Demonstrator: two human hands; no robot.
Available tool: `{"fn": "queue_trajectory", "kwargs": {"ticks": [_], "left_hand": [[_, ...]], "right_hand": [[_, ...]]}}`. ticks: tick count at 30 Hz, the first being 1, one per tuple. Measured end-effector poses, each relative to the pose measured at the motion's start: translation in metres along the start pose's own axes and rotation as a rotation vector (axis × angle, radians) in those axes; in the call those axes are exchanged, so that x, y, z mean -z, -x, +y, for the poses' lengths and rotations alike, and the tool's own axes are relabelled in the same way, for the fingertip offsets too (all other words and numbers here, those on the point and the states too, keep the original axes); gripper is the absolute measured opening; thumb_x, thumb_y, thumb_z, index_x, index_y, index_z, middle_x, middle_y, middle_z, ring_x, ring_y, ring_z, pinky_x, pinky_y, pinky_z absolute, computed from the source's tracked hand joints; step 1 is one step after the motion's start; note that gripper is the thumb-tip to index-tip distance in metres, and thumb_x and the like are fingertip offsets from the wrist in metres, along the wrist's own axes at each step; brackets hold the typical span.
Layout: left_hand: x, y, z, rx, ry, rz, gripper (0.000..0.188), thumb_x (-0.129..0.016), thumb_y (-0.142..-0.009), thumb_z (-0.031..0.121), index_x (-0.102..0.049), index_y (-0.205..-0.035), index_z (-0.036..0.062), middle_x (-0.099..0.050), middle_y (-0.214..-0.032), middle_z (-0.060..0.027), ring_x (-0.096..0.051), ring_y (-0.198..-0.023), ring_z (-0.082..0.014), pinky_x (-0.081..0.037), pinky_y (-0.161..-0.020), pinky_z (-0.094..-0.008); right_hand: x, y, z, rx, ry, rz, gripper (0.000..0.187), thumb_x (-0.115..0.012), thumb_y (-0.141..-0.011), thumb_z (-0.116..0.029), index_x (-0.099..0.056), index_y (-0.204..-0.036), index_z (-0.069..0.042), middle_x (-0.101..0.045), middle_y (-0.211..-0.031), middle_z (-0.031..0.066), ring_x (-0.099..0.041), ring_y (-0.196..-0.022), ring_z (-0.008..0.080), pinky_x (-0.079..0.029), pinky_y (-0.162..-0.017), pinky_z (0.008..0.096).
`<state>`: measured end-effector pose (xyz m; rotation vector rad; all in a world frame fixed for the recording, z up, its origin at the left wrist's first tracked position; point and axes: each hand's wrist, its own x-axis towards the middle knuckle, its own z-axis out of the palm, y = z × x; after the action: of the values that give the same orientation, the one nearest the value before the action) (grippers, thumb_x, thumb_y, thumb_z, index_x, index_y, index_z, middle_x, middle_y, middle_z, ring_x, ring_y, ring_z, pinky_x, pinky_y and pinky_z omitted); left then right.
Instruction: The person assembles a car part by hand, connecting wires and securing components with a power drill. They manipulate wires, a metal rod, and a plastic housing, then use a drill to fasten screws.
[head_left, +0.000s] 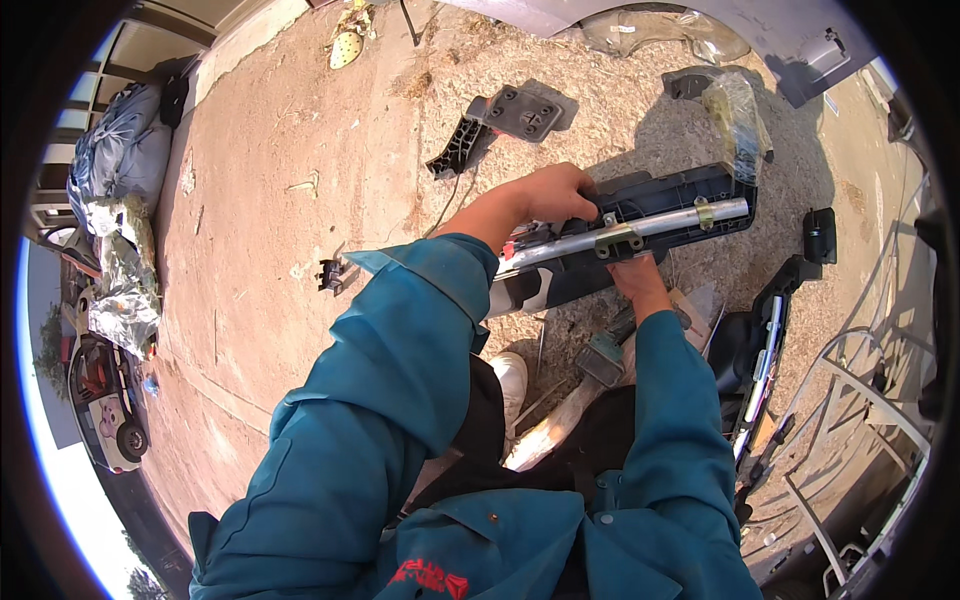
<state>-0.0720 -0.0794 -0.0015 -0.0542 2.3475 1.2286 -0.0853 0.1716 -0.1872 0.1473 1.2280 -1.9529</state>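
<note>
A long black plastic part (690,187) with a silver metal tube (725,210) along it lies across in front of me. Brass-coloured brackets (620,240) sit on the tube. My left hand (560,195) is closed on the part from the far side, its thumb and fingers bent at the edge, and some fingertips are hidden. From the near side my right hand (637,277) grips the same part just below a bracket, with its fingers out of sight beneath. A green-and-black cordless power tool (603,357) rests by my right leg, below the part.
A black pedal-like piece (525,112) lies on the concrete beyond my left hand. A small black clip (330,275) is farther left. Another black part with a tube (765,360) and a metal frame (870,400) stand at right. Wrapped bundles (120,150) and a car (107,420) are far left.
</note>
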Motion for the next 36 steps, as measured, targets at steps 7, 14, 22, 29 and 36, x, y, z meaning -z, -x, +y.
{"fn": "queue_trajectory", "kwargs": {"ticks": [7, 14, 22, 29, 36], "left_hand": [[-0.006, 0.005, -0.001, -0.013, 0.015, -0.036, 0.051, -0.083, -0.086, 0.024, -0.078, -0.129, -0.0026, -0.081, -0.112, -0.0175, -0.076, -0.103, -0.0265, -0.058, -0.094, -0.0387], [-0.007, 0.002, 0.006, -0.058, -0.055, -0.059, 0.051, -0.082, -0.085, 0.023, -0.077, -0.129, -0.0026, -0.081, -0.113, -0.0185, -0.076, -0.104, -0.0279, -0.059, -0.093, -0.0395], [-0.013, 0.0, 0.009, -0.027, -0.038, -0.059, 0.049, -0.079, -0.083, 0.023, -0.077, -0.125, -0.0029, -0.081, -0.112, -0.0181, -0.075, -0.103, -0.0257, -0.058, -0.091, -0.0391], [-0.008, 0.006, 0.003, 0.069, 0.281, -0.105, 0.054, -0.076, -0.083, 0.019, -0.075, -0.13, -0.006, -0.08, -0.115, -0.0137, -0.073, -0.105, -0.0226, -0.054, -0.099, -0.0347], [-0.008, 0.012, -0.003, 0.057, 0.284, -0.205, 0.06, -0.086, -0.083, 0.02, -0.073, -0.135, -0.008, -0.08, -0.117, -0.0128, -0.072, -0.107, -0.0201, -0.054, -0.1, -0.0332]], "right_hand": [[0.004, 0.002, 0.009, 0.084, -0.171, -0.032, 0.021, -0.075, -0.108, -0.02, -0.071, -0.126, -0.012, -0.075, -0.118, 0.0024, -0.072, -0.108, 0.0173, -0.058, -0.09, 0.036], [0.019, 0.0, 0.017, 0.081, -0.264, -0.001, 0.019, -0.072, -0.108, -0.021, -0.072, -0.125, -0.012, -0.076, -0.118, 0.0037, -0.073, -0.11, 0.0204, -0.061, -0.093, 0.0386], [0.014, 0.012, 0.024, 0.198, -0.081, -0.001, 0.028, -0.073, -0.107, -0.01, -0.066, -0.134, -0.008, -0.072, -0.128, 0.0065, -0.069, -0.117, 0.021, -0.058, -0.099, 0.039], [-0.005, 0.024, 0.007, 0.28, 0.458, 0.53, 0.032, -0.069, -0.105, 0.0, -0.063, -0.137, -0.001, -0.068, -0.137, 0.0102, -0.066, -0.12, 0.0241, -0.056, -0.104, 0.0399], [-0.039, 0.053, 0.014, 0.171, -0.299, 0.22, 0.028, -0.069, -0.107, -0.003, -0.067, -0.134, -0.009, -0.074, -0.13, 0.0061, -0.072, -0.114, 0.023, -0.059, -0.088, 0.0379]]}}
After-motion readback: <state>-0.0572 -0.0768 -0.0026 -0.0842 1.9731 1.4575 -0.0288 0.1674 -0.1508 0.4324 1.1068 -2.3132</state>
